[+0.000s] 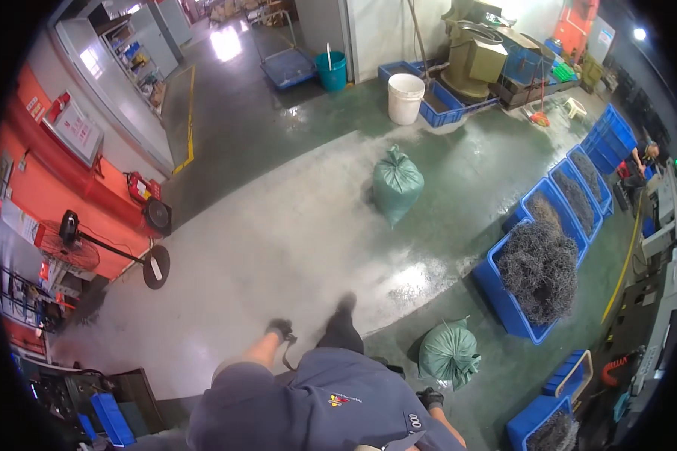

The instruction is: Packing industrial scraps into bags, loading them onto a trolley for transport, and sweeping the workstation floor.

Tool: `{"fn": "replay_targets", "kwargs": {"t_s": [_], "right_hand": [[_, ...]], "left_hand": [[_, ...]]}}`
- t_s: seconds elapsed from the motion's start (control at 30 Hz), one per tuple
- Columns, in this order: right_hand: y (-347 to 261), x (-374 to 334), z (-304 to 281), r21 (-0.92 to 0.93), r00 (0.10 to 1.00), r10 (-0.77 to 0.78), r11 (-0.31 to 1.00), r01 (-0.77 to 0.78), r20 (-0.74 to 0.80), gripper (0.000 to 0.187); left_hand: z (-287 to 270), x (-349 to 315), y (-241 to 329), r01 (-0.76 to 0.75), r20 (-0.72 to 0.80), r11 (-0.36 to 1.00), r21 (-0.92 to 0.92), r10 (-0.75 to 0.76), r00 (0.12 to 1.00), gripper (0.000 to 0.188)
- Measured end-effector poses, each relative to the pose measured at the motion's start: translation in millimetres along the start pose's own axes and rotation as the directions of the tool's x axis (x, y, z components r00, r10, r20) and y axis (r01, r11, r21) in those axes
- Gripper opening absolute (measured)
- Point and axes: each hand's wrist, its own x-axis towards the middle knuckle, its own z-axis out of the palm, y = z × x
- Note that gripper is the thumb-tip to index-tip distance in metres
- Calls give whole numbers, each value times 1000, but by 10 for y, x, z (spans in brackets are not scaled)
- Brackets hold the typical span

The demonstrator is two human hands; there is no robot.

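My left hand [281,328], in a dark glove, hangs over the pale floor in front of me. A thin dark strap [288,355] dangles beside it; whether the hand holds the strap is unclear. Low at my right side is my right hand [429,398], also dark-gloved and partly hidden by its forearm. It is nearest to a tied green sack [447,350] on the floor, and I see no clear grip on it. The fingers of both hands are too small and dark to make out. A second tied green sack [398,186] stands upright farther ahead.
Blue crates [496,297] with dark metal shavings [537,270] line the right side, where another person [643,161] is. A white bucket [405,99] and a teal bucket [331,71] stand ahead. A standing fan [117,249] is on the left. A blue cart [288,68] is farther back.
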Motion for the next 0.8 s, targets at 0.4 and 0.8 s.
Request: {"fn": "replay_targets", "kwargs": {"t_s": [0.4, 0.8], "right_hand": [[549, 1835, -972, 262, 881, -1, 955, 142, -473, 27], [-48, 2361, -1757, 974, 864, 485, 94, -205, 135, 40]], "left_hand": [[-1286, 761, -949, 26, 94, 1000, 8, -27, 995, 24], [-3588, 3328, -1771, 168, 265, -383, -908, -215, 940, 21]]}}
